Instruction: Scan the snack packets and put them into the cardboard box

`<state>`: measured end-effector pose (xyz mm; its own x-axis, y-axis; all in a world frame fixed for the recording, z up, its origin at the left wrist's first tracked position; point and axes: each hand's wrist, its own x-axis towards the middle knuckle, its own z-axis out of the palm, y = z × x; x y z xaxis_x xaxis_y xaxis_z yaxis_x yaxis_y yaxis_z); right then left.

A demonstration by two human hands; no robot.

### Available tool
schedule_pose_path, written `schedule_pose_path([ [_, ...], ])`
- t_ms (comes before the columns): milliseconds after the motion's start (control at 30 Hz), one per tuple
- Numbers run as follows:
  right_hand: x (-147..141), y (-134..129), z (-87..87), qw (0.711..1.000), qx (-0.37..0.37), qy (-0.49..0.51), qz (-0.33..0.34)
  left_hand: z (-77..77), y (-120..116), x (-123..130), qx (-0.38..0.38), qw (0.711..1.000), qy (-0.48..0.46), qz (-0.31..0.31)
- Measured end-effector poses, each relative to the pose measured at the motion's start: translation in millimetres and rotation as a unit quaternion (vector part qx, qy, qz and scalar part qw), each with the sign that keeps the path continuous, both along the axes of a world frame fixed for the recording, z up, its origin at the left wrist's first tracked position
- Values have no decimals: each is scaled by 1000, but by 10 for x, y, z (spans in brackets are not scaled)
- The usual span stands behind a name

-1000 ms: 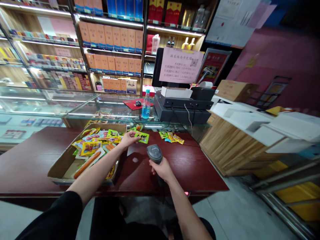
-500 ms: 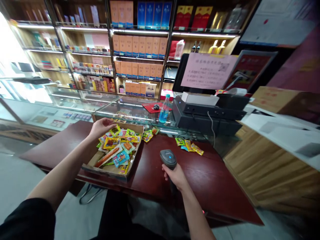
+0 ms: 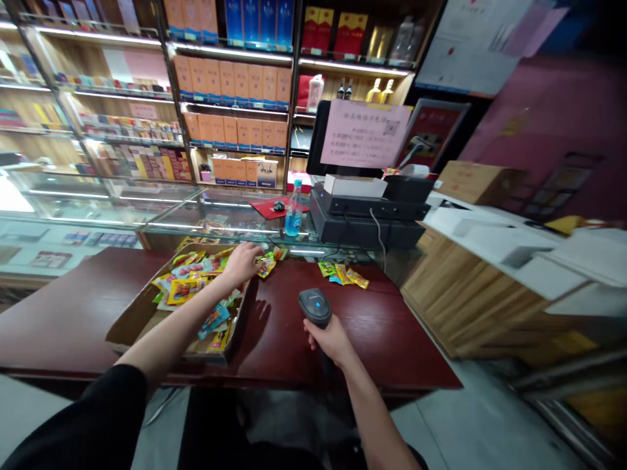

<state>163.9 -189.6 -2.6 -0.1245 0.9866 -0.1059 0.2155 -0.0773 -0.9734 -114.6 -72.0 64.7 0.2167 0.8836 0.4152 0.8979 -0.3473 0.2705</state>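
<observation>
My right hand is wrapped round the handle of a dark grey barcode scanner, whose blue light is lit, above the front of the table. My left hand hovers over the right rim of a shallow cardboard box. Its fingers are slightly bent and apart, nearest to a few small snack packets behind the box, and I see nothing held in them. Colourful snack packets, such as a yellow one and a blue one, fill much of the box. My left forearm hides part of them.
Several more packets lie on the dark red table at the right. Behind stand a glass counter, a bottle of blue drink, a mouse on a red sheet, and a monitor with a pink notice.
My left hand has moved right, from above the box's far left part to its right rim near the loose packets. The view has turned right. My right hand still holds the scanner.
</observation>
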Motion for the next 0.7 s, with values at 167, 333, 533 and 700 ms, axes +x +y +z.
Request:
schedule_pose_path([
  [167, 121, -28, -67, 999, 6, -11, -31, -505, 313, 611, -138, 990, -37, 16],
  [333, 206, -48, -125, 999, 13, -7, -47, -796, 556, 705, -212, 965, -57, 143],
  [533, 195, -63, -115, 999, 6, 5, -48, -853, 626, 622, -246, 960, 0, 130],
  [700, 173, -71, -135, 999, 9, 10, -42, -902, 567, 586, -245, 965, 21, 90],
])
